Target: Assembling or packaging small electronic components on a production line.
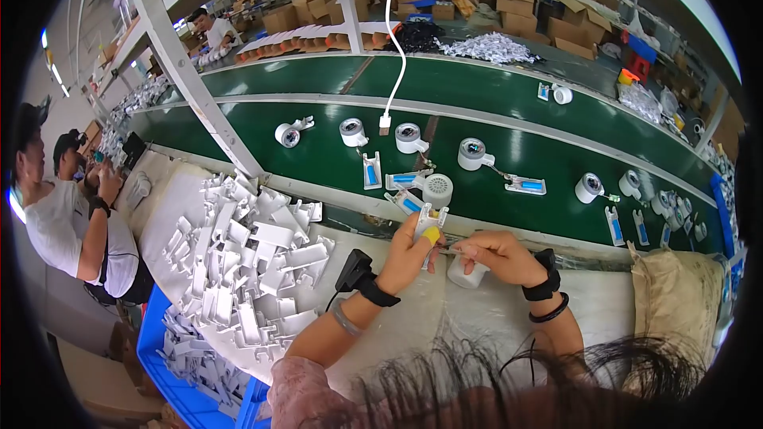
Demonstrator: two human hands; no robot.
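White plastic housing [432,221] sits clasped in my left hand [407,253] before the green conveyor belt [318,165], while my right hand [507,258] narrows its fingertips by a white round part [467,276], pinching something I cannot make out.

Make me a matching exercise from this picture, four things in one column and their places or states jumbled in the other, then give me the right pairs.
Things
1. White cable
2. Blue bin
3. Tan sack
4. Left hand

Places or states
A. On the right side of the table
B. Gripping a white plastic part
C. Hanging over the green conveyor
D. At the picture's lower left

Right pairs: 1-C, 2-D, 3-A, 4-B
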